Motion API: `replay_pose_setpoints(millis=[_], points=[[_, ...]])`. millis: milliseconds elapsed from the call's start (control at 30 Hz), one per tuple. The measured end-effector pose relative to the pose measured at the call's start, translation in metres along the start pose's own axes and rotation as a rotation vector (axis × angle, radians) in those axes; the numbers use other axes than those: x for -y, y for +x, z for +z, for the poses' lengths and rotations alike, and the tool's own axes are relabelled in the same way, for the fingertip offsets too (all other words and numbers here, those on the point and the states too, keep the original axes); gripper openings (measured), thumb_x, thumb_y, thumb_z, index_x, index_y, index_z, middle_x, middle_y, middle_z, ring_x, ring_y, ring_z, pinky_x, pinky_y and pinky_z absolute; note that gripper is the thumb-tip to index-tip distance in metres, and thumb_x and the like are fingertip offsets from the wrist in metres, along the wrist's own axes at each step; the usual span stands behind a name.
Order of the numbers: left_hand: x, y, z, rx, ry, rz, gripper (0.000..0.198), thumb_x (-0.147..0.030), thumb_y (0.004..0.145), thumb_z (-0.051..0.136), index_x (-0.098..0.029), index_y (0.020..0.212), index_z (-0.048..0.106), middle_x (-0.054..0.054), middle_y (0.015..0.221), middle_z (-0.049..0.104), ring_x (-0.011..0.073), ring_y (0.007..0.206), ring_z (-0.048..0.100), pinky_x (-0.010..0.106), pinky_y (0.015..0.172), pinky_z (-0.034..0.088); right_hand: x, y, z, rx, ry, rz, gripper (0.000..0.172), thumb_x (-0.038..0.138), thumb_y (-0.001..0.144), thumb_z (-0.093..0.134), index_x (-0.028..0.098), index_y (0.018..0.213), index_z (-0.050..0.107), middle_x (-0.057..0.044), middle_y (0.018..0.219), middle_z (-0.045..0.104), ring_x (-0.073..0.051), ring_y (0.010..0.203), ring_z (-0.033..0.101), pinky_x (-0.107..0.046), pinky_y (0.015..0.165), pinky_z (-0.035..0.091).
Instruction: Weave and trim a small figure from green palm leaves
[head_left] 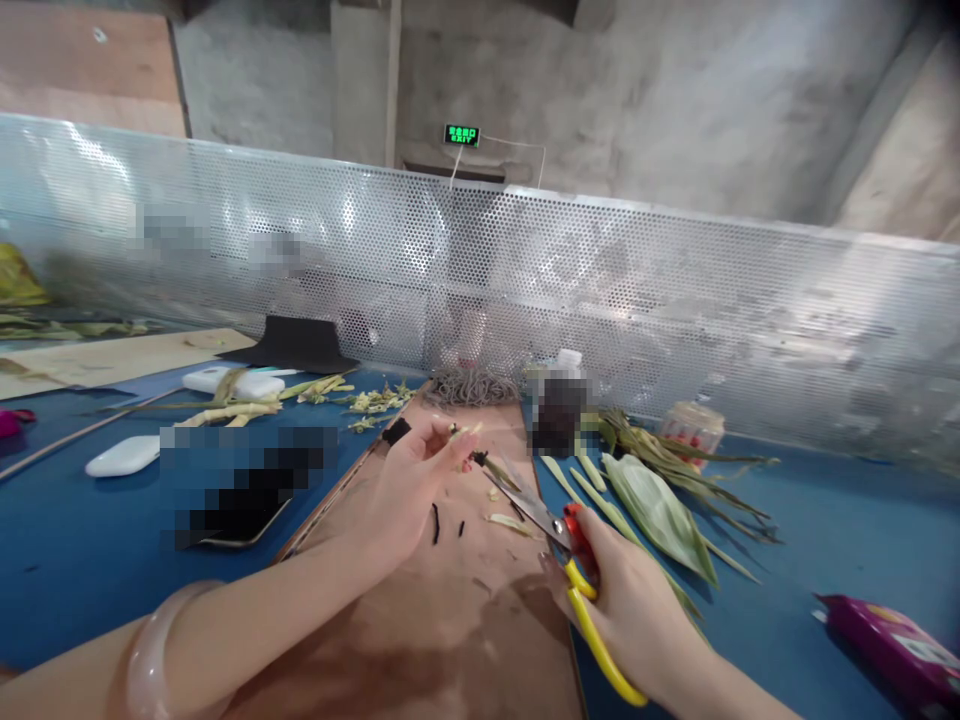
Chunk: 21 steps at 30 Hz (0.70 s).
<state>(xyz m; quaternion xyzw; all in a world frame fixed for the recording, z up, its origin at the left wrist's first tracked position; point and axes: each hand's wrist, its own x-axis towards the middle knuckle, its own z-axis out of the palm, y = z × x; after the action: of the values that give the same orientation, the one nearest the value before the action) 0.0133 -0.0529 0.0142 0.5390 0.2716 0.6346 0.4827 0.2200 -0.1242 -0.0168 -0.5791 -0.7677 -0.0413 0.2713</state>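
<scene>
Head-worn view, close, forward and down

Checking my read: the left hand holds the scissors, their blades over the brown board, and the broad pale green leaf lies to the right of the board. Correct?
Wrong hand: the head view shows the right hand holding the scissors. Their blades are over the brown board, and the broad pale green leaf lies to its right.

Right of centre, scissors (557, 527) with metal blades (534, 507) and glossy plastic handles (591, 627); across the middle, a shiny metal screen (600, 270); above, a rough, matt concrete wall (675, 110).
</scene>
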Motion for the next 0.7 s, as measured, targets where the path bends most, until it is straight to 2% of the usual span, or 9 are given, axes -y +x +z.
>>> replay_pose_setpoints(millis=[267,700], points=[[0.001,0.001,-0.001,-0.015,0.011,-0.028,0.021,-0.036,0.071,0.069,-0.018,0.07,0.057,-0.001,0.068,0.052,0.0108,0.063,0.048,0.028,0.066,0.041,-0.013,0.003,0.006,-0.144,-0.173,-0.032,0.017,0.024,0.068,0.051,0.021,0.083,0.043,-0.004,0.074,0.058,-0.019,0.063,0.056,-0.026,0.053,0.036],[-0.001,0.0,0.0,-0.01,0.015,-0.027,0.022,-0.037,0.072,0.067,-0.018,0.068,0.057,0.0,0.067,0.053,0.0122,0.065,0.05,0.029,0.07,0.039,-0.017,0.01,0.001,-0.233,-0.26,-0.015,0.018,0.023,0.066,0.05,0.022,0.082,0.041,-0.006,0.079,0.061,-0.022,0.071,0.06,-0.024,0.048,0.033]])
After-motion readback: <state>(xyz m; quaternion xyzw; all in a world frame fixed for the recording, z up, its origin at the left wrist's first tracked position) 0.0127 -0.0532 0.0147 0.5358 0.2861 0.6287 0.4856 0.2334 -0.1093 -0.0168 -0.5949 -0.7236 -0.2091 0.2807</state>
